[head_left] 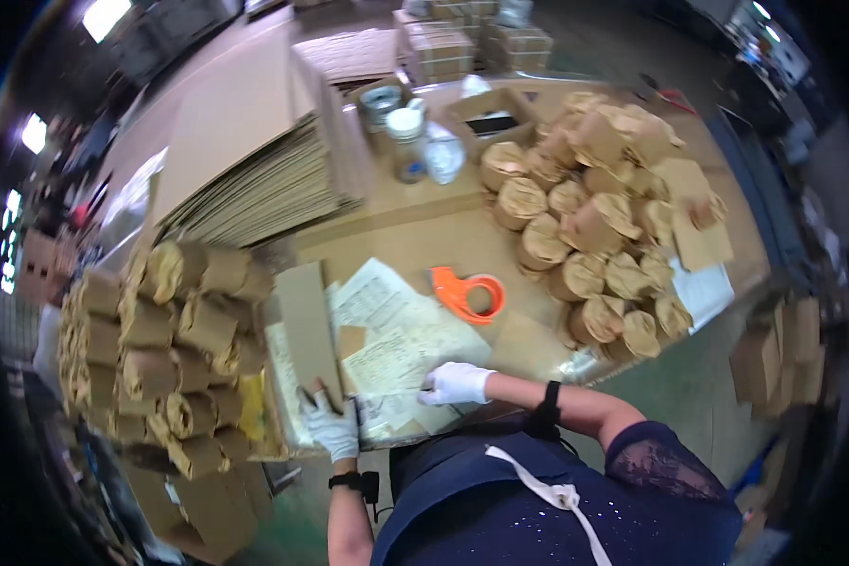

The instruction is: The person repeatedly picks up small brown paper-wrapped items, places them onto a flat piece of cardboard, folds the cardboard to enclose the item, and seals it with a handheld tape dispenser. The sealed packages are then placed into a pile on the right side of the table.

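My left hand, in a white glove, lies at the near end of a long grey-brown cardboard strip. Its fingers are spread and touch the strip. My right hand, also gloved, is over the near edge of several printed paper sheets. The fingers of that hand are curled together, and whatever they hold, if anything, is hidden. Beyond the right hand an orange tape dispenser lies on the table. A small brown cardboard piece rests on the sheets beside the strip.
Paper-wrapped rolls are stacked at the left, and many paper-wrapped bundles crowd the table's right side. Flat cardboard sheets are piled at the far left. A lidded jar and an open carton stand at the back.
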Available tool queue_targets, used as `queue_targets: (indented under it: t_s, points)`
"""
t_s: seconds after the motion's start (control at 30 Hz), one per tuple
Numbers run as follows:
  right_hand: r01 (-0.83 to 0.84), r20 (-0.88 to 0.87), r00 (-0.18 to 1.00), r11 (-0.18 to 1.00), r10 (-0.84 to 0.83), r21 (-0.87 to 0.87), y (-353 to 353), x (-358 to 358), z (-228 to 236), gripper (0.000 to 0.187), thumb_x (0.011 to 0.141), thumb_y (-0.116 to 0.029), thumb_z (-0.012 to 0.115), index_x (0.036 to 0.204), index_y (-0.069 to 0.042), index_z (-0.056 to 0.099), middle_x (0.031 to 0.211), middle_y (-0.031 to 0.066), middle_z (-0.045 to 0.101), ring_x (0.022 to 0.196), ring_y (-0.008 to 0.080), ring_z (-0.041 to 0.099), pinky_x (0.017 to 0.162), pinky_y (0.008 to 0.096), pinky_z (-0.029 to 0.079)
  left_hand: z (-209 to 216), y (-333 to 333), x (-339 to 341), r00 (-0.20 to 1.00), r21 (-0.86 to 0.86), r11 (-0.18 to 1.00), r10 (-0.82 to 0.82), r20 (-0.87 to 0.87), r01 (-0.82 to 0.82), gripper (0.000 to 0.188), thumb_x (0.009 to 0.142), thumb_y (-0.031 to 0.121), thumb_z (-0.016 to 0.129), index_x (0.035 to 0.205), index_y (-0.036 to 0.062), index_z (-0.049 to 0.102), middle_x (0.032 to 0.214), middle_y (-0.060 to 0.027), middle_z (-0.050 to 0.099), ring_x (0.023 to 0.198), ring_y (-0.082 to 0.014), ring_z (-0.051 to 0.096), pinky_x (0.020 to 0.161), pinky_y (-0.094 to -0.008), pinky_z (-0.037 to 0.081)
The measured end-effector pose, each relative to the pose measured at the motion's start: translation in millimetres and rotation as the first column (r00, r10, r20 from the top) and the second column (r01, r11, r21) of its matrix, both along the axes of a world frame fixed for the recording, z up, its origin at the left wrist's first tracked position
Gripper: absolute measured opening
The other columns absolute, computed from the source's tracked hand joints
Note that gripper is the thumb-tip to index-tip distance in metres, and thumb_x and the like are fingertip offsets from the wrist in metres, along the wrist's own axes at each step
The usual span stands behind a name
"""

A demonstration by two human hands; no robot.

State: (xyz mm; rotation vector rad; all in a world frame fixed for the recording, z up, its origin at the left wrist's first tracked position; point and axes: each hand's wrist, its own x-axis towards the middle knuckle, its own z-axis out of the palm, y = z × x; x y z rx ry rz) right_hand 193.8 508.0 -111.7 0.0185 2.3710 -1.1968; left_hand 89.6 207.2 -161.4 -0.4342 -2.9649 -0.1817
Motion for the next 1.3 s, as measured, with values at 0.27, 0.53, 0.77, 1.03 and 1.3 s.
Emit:
queue_targets:
  t_s: [0.27, 0.53, 0.77, 1.03, 1.3]
  points:
    - [0.573, -0.464, 0.792, 0.746, -0.397, 0.341, 117.3, 12.4, 72.1, 0.035, 0.095, -0.040, 0.072, 0.092, -0.006, 0.077, 0.083, 0.0193, 0.074, 0.075, 0.0362, 0.073, 0.073, 0.0443, 0.059, 21.1, 5.3, -1.3, 0.994, 0.023, 0.999, -0.047, 0.094, 0.045, 0.091, 0.083, 0.034, 0.079, 0.164, 0.0212, 0.039, 0.165, -0.0303, 0.032, 0.140, -0.0530, 0.046, 0.115, -0.0554, 0.044]
    - [0.896, -0.315, 0.235, 0.330, -0.920, -0.296, 302.5, 90.0, 194.6, 0.038, 0.106, -0.038, 0.063, 0.121, -0.007, 0.076, 0.099, 0.0045, 0.077, 0.087, 0.0133, 0.070, 0.083, 0.0278, 0.053, 16.5, 5.3, -33.0, 0.979, 0.090, 0.992, -0.098, 0.177, 0.083, 0.091, 0.083, 0.039, 0.079, 0.162, 0.0153, 0.041, 0.163, -0.0315, 0.035, 0.143, -0.0515, 0.044, 0.118, -0.0563, 0.040]
    - [0.872, 0.016, 0.229, 0.198, -0.973, -0.447, 296.4, 0.6, 160.4, 0.042, 0.109, -0.038, 0.055, 0.135, -0.007, 0.069, 0.093, -0.0023, 0.065, 0.072, 0.0063, 0.048, 0.065, 0.0252, 0.038, 34.3, -6.6, -45.5, 0.986, 0.137, 0.986, -0.113, 0.120, 0.096, 0.079, 0.082, 0.048, 0.076, 0.153, 0.0234, 0.052, 0.156, -0.0330, 0.040, 0.129, -0.0523, 0.053, 0.103, -0.0579, 0.049]
    - [-0.319, -0.016, 0.939, 0.856, 0.343, -0.407, -117.5, -174.0, 214.1, 0.031, 0.102, -0.025, 0.069, 0.118, 0.002, 0.075, 0.092, 0.0059, 0.074, 0.081, 0.0104, 0.066, 0.076, 0.0291, 0.056, 0.1, -22.3, -19.6, 0.996, 0.223, 0.974, -0.048, 0.078, 0.030, 0.075, 0.081, 0.048, 0.075, 0.147, 0.0179, 0.058, 0.155, -0.0331, 0.041, 0.134, -0.0526, 0.049, 0.114, -0.0578, 0.041]
    - [-0.232, -0.321, 0.921, 0.973, 0.223, 0.012, -33.6, -156.2, 88.6, 0.027, 0.100, -0.025, 0.071, 0.112, -0.002, 0.077, 0.098, 0.0180, 0.079, 0.087, 0.0248, 0.075, 0.081, 0.0373, 0.059, 28.0, -9.5, -39.4, 0.992, 0.233, 0.969, -0.107, 0.067, 0.088, 0.069, 0.084, 0.042, 0.072, 0.146, 0.0167, 0.057, 0.134, -0.0247, 0.059, 0.123, -0.0443, 0.058, 0.102, -0.0552, 0.047]
